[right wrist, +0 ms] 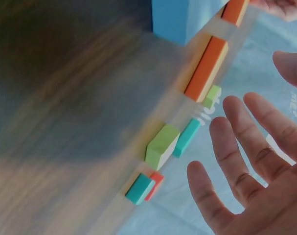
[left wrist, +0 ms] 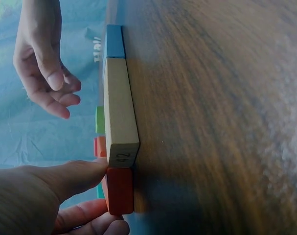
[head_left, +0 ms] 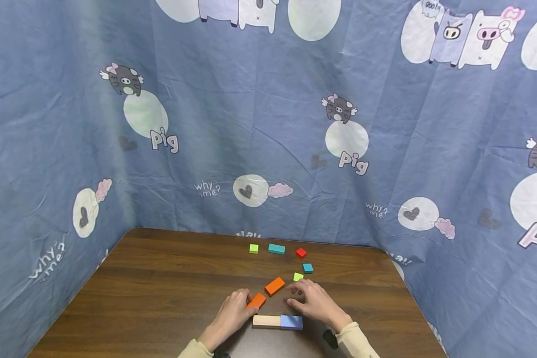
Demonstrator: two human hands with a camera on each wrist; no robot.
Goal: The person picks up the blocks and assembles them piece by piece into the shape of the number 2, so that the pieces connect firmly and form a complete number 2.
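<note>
My left hand (head_left: 232,311) pinches an orange block (head_left: 257,301) between thumb and fingers; in the left wrist view this orange block (left wrist: 120,191) lies beside the numbered end of a plain wooden block (left wrist: 123,103). End to end on the table, the plain wooden block (head_left: 266,322) and a blue block (head_left: 292,322) form a short row. Beyond the row lies a second orange block (head_left: 275,287), at a slant. My right hand (head_left: 315,302) hovers above and right of the blue block, fingers loosely bent; the right wrist view shows its fingers (right wrist: 258,147) spread and holding nothing.
Farther back on the brown wooden table (head_left: 161,278) lie two lime green blocks (head_left: 298,277), a small teal block (head_left: 308,268), a red block (head_left: 301,252) and a longer teal block (head_left: 276,248). A blue patterned cloth (head_left: 250,139) hangs behind the table and along its sides.
</note>
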